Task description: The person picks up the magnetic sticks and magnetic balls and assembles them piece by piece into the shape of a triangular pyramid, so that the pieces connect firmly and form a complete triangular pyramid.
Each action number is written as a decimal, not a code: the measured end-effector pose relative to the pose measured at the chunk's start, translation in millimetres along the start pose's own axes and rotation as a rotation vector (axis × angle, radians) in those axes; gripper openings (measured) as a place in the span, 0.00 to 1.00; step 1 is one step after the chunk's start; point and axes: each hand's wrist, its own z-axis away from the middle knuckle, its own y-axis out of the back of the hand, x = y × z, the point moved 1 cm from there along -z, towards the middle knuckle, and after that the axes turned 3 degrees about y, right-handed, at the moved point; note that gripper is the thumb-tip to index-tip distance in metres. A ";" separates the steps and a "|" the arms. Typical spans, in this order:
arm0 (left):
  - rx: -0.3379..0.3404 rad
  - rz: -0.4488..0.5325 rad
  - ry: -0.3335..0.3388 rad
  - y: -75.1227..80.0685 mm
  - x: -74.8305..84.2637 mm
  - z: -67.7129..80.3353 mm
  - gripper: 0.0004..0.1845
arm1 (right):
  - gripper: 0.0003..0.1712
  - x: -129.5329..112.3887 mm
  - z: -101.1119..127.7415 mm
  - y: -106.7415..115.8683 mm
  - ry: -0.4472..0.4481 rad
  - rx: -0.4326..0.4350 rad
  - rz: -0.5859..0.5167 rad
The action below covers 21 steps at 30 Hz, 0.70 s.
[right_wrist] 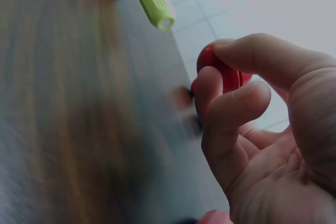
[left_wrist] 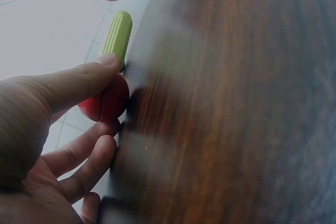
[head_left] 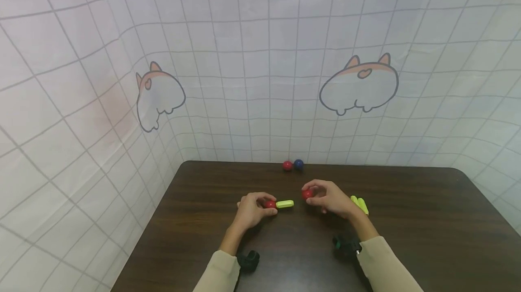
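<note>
My left hand (head_left: 249, 212) pinches a red ball (left_wrist: 107, 100) between thumb and fingers, low over the dark table. A ribbed yellow-green rod (head_left: 285, 204) extends from that ball toward the right; its free end shows a pale round tip in the right wrist view. To the right of the rod, my right hand (head_left: 330, 199) holds a second red ball (right_wrist: 223, 69) between thumb and curled fingers. A gap separates this ball from the rod's free end. A seam runs round each held ball.
Near the table's (head_left: 228, 179) far edge sit another red ball (head_left: 287, 166) and a blue ball (head_left: 299, 164), side by side. More yellow-green rods (head_left: 362, 205) lie just right of my right hand. A white gridded cloth (head_left: 260, 79) hangs behind and beside the table.
</note>
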 end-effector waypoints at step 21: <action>0.002 -0.004 -0.009 -1.7 -1.8 -1.3 0.15 | 0.20 1.6 2.9 -25.1 -0.014 -0.011 -0.054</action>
